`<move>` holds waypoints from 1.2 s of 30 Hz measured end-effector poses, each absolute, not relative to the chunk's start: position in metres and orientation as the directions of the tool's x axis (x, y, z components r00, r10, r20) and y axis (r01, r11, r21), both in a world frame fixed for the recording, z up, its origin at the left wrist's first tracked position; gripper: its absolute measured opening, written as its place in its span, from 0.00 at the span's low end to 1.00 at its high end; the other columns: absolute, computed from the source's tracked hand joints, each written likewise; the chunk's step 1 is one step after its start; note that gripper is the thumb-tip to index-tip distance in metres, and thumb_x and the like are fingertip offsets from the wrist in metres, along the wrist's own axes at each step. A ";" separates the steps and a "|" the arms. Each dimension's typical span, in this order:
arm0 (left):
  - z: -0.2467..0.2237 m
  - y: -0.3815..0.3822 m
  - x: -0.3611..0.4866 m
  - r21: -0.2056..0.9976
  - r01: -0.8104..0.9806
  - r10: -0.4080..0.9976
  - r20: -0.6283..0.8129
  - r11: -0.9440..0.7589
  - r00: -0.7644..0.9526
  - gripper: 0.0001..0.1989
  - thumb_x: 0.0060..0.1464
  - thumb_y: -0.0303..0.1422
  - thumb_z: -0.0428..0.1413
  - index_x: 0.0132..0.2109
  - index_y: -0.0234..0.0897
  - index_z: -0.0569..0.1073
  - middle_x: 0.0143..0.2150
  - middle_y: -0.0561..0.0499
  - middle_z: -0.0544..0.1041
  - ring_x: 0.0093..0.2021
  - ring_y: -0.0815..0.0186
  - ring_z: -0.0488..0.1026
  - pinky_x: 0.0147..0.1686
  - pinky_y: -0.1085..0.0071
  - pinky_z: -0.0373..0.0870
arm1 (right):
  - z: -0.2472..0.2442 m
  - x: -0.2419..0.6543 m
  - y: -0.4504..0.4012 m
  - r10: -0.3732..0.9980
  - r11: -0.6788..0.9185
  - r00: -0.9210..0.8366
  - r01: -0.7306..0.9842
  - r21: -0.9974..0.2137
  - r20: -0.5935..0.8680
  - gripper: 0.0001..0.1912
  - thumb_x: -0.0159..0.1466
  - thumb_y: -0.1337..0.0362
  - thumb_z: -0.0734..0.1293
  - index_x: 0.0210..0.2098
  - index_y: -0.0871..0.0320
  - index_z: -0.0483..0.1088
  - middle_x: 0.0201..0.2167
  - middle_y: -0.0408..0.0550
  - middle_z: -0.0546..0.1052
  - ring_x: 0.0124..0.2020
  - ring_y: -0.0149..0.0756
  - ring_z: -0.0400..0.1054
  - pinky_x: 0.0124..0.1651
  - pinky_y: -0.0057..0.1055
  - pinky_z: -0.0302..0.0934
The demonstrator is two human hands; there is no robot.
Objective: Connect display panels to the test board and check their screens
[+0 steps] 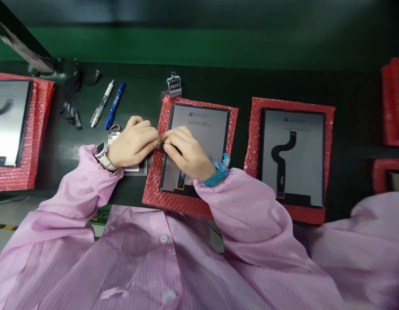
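Observation:
My left hand and my right hand meet above the left edge of a black-framed display panel. Between their fingertips they pinch a small dark tab with a reddish strip, too small to identify exactly. The panel lies face down on a sheet of red bubble wrap, its dark flexible cable partly hidden behind my right hand. A white smartwatch sits on my left wrist, and a blue wrist strap circles my right wrist.
A second panel with a black ribbon cable lies on red bubble wrap to the right, and a third lies at the left. A tally counter, a blue marker, a white pen and black straps sit on the dark bench.

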State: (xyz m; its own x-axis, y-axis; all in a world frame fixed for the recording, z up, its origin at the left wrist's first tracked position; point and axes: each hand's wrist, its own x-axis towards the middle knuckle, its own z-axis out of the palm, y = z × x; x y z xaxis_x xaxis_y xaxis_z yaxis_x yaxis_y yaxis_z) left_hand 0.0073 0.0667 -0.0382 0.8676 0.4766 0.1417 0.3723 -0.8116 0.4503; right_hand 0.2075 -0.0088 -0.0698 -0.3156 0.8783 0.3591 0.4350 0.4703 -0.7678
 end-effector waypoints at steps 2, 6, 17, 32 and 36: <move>-0.038 0.067 0.007 0.453 0.368 0.476 0.149 -0.812 0.867 0.14 0.67 0.35 0.42 0.35 0.39 0.67 0.29 0.50 0.70 0.34 0.60 0.66 0.48 0.54 0.59 | -0.070 0.208 -0.009 0.875 0.477 -0.318 0.447 -0.757 0.365 0.13 0.74 0.63 0.56 0.33 0.56 0.63 0.40 0.49 0.75 0.45 0.39 0.64 0.54 0.39 0.58; -0.038 0.067 0.008 0.481 0.387 0.499 0.127 -0.787 0.857 0.15 0.66 0.37 0.42 0.35 0.38 0.68 0.29 0.51 0.68 0.33 0.61 0.66 0.49 0.53 0.60 | -0.071 0.208 -0.010 0.880 0.470 -0.315 0.480 -0.741 0.355 0.14 0.75 0.62 0.55 0.34 0.56 0.63 0.41 0.49 0.75 0.46 0.39 0.64 0.55 0.40 0.59; -0.042 0.069 0.010 0.491 0.351 0.483 0.171 -0.797 0.859 0.16 0.66 0.38 0.42 0.34 0.38 0.68 0.27 0.52 0.67 0.33 0.61 0.65 0.50 0.51 0.59 | -0.072 0.207 -0.011 0.889 0.457 -0.296 0.512 -0.727 0.351 0.16 0.75 0.59 0.54 0.34 0.56 0.65 0.40 0.50 0.75 0.45 0.41 0.64 0.54 0.44 0.60; -0.042 0.072 0.008 0.462 0.367 0.480 0.151 -0.807 0.864 0.20 0.68 0.43 0.44 0.35 0.37 0.71 0.27 0.53 0.69 0.35 0.61 0.69 0.56 0.47 0.58 | -0.073 0.208 -0.011 0.893 0.447 -0.302 0.513 -0.733 0.333 0.17 0.76 0.57 0.54 0.34 0.56 0.66 0.41 0.49 0.76 0.46 0.41 0.65 0.55 0.45 0.60; -0.041 0.071 0.007 0.462 0.372 0.487 0.158 -0.805 0.859 0.20 0.68 0.44 0.45 0.34 0.37 0.72 0.27 0.53 0.70 0.35 0.61 0.70 0.58 0.46 0.56 | -0.073 0.207 -0.011 0.889 0.456 -0.304 0.513 -0.727 0.344 0.17 0.76 0.58 0.54 0.35 0.56 0.66 0.41 0.49 0.76 0.46 0.41 0.65 0.56 0.45 0.60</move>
State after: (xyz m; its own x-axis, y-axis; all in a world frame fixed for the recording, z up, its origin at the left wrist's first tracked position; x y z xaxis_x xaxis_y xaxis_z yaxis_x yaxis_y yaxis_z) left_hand 0.0070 0.0713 -0.0412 0.8588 0.4873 0.1580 0.3716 -0.8050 0.4625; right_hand 0.2074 -0.0112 -0.0733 -0.3037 0.8886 0.3436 0.5129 0.4564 -0.7271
